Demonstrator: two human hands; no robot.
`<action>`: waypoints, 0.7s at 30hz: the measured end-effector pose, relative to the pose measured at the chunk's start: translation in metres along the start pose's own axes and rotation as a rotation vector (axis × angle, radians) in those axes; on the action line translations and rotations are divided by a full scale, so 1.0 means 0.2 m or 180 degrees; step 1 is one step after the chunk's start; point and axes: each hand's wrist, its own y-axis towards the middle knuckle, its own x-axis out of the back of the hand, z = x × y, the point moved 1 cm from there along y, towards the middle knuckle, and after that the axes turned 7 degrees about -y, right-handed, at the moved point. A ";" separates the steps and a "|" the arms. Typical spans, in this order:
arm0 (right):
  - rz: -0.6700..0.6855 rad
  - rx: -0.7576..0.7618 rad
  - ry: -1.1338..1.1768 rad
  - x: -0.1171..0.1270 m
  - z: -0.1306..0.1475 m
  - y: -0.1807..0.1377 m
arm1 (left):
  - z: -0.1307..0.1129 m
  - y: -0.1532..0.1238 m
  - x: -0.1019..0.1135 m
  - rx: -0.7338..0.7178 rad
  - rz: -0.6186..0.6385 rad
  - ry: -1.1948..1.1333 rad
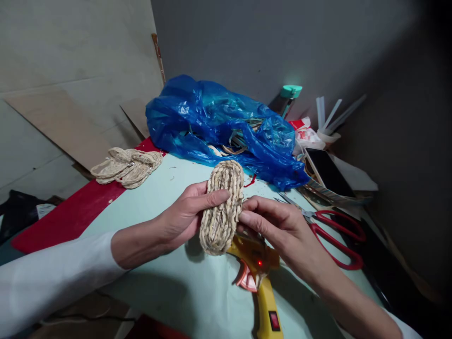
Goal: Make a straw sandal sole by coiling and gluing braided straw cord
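A small oval sole woven from pale straw rope is held upright above the pale green table. My left hand grips its left side, thumb laid across the front. My right hand pinches its right edge with fingers closed. Directly beneath the sole lies a yellow hot glue gun with a red light on, its orange trigger facing left.
Red-handled scissors lie right of my right hand. A blue plastic bag holding straw strips sits behind. A finished pair of straw sandals rests on a red mat at the left. A phone and clutter fill the right.
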 end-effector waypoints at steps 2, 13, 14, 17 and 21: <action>-0.0050 -0.0034 0.0017 -0.01 0.00 -0.01 | 0.00 0.00 0.00 -0.0020 -0.0039 0.0089; -0.0290 0.0055 -0.0094 -0.04 -0.01 -0.01 | 0.01 -0.01 -0.01 -0.0124 -0.0251 0.0325; -0.0266 0.0055 -0.0130 -0.03 -0.01 -0.01 | 0.01 -0.01 -0.01 -0.0165 -0.0267 0.0359; -0.0208 0.0061 -0.0427 0.02 0.02 -0.01 | 0.00 -0.01 -0.01 -0.0328 -0.0271 0.0525; -0.0468 0.0053 -0.0864 0.04 0.05 -0.01 | 0.00 -0.02 -0.01 -0.0506 -0.0404 0.0975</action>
